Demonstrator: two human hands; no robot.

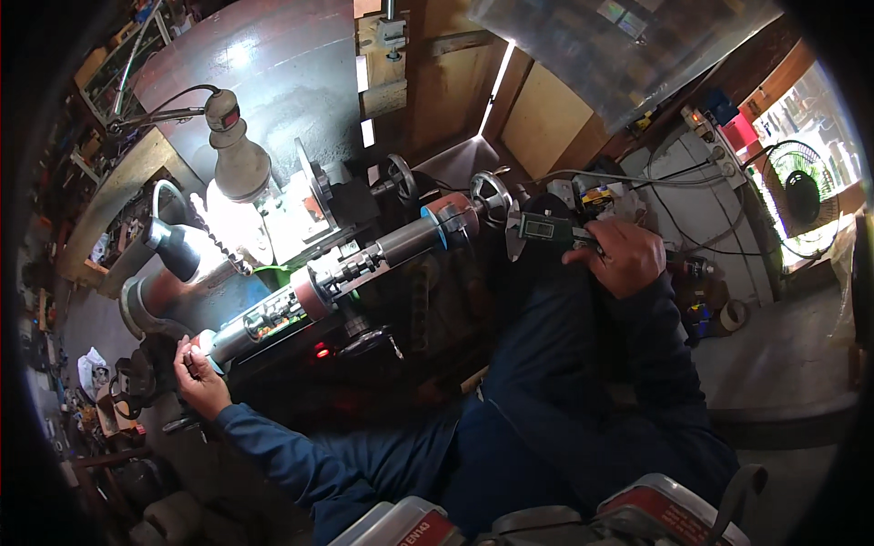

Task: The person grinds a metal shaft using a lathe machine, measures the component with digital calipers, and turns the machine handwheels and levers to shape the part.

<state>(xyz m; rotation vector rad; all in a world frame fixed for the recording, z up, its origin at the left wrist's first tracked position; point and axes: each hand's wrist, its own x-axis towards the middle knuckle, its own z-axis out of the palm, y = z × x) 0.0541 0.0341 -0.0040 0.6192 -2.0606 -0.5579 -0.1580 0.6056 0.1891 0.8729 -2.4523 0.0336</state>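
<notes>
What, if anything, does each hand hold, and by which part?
Right hand: a digital caliper, by the end away from its jaws. Left hand: at the end of a metal cylinder; its grip is unclear.

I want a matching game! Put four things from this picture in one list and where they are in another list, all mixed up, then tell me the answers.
Things:
1. Digital caliper
2. Electric fan
3. Left hand
4. Small red light

Places:
A. At the left end of the long metal cylinder
B. In front of the bright opening at the far right
C. Held in the right hand
D. Glowing in the dark area below the cylinder

Right pairs: 1-C, 2-B, 3-A, 4-D.
</notes>
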